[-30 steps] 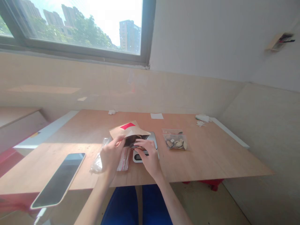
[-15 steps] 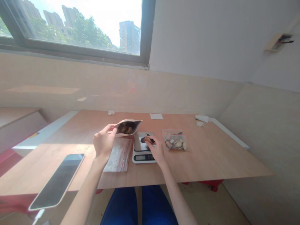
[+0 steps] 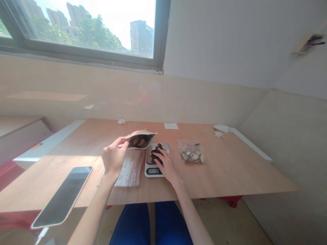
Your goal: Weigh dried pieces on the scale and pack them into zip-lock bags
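My left hand (image 3: 114, 154) is closed on the edge of an open pouch (image 3: 149, 140), tilted so its mouth faces me. Brown dried pieces, like dried mushrooms (image 3: 138, 140), show inside it. Close to the pouch's right end is a white kitchen scale (image 3: 147, 172) with a lit display. Dark dried mushroom-like pieces (image 3: 156, 149) lie on its plate, partly hidden by my right hand (image 3: 165, 165). That hand's fingers are spread over the pieces, touching them. To the right lies a clear zip bag (image 3: 191, 149) with several pale and dark pieces inside.
A stack of clear zip bags (image 3: 131, 172) lies left of the scale, below the pouch. A phone (image 3: 63, 194) with a white cable rests at the table's left front edge. White paper (image 3: 171, 126) and crumpled tissues (image 3: 122, 121) lie along the back of the wooden table (image 3: 230, 166).
My right hand has let go of the dark pieces it held over the scale; they now lie on the plate, and its fingers have spread. The left hand still holds the pouch.
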A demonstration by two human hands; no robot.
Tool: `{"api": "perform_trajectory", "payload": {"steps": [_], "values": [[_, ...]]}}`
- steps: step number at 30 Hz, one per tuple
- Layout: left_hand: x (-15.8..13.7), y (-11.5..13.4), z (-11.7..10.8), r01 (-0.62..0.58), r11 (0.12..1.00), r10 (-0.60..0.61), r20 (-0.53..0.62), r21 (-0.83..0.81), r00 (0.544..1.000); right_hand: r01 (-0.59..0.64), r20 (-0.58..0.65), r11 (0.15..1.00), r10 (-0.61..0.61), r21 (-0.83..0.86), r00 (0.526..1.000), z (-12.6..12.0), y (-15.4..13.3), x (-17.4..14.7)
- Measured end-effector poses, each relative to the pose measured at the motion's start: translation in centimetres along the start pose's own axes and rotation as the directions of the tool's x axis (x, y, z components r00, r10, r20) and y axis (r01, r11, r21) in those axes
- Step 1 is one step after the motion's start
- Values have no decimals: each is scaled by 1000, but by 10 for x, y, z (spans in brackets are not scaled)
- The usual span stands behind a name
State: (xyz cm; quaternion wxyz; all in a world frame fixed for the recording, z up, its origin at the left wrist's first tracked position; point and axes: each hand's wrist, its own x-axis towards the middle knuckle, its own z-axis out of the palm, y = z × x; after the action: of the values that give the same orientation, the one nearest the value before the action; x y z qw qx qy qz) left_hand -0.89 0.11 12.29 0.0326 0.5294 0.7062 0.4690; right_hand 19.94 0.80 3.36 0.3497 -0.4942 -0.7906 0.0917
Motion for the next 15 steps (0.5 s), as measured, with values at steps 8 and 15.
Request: {"api": "perform_trajectory", "payload": {"steps": [8,15], "values": [[-2,-1,-1,21,1000,-21,15,-12,1000,-2,89,997,10,-84,996,-8,-10,-1],[-4,-1,-1,30,1000,-30,18,-4,999,-25,-11,996,26,81,1000,-9,-7,2]]}}
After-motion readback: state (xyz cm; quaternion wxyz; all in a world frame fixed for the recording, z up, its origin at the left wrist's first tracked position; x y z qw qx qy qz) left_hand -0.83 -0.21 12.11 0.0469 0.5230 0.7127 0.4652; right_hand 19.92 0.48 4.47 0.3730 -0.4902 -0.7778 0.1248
